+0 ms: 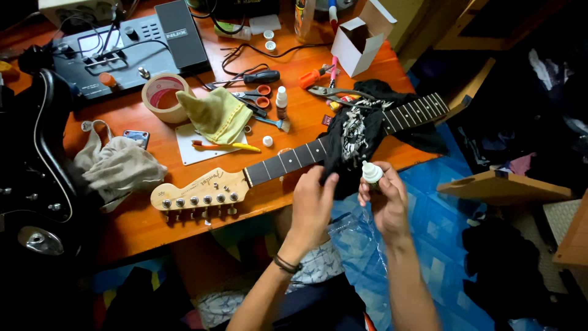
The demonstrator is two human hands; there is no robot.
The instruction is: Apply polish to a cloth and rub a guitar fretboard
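A detached guitar neck (282, 162) with a pale wooden headstock (196, 191) lies across the orange wooden table (141, 220), its dark fretboard running up to the right. A black printed cloth (358, 132) is draped over the middle of the neck. My left hand (312, 205) rests its fingertips on the cloth and the neck's near edge. My right hand (386, 199) holds a small white-capped bottle (371, 173) upright just in front of the cloth.
On the table lie a tape roll (162, 97), a yellow-green cloth (217, 115), a grey rag (119, 167), a toothbrush (223, 146), scissors, screwdrivers, pliers (334, 92), a small dropper bottle (281, 101), an open white box (361, 40) and a pedal unit (131, 46). A black guitar body (30, 171) sits at left.
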